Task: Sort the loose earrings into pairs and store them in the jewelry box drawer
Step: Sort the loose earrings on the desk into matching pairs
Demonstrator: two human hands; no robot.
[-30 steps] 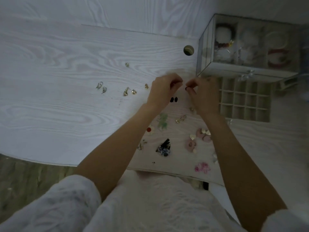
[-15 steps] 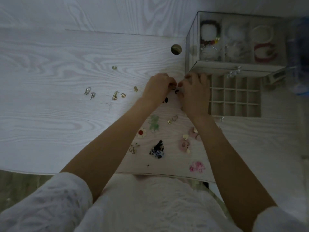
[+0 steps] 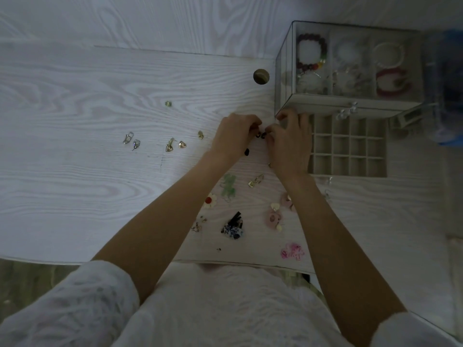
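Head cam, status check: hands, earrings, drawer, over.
Left hand and right hand both pinching small black earring above table. Drawer pulled out, visible compartments bare. Many loose earrings unsorted; nothing blocking drawer.

Free room and obstacles. The desk (image 3: 75,186) lies bare along its left side. Loose earrings (image 3: 233,225) crowd the near centre between the forearms. The glass jewelry box (image 3: 283,78) walls off the far right; its open drawer (image 3: 348,146) juts toward the near edge, just beside the right hand (image 3: 290,144).
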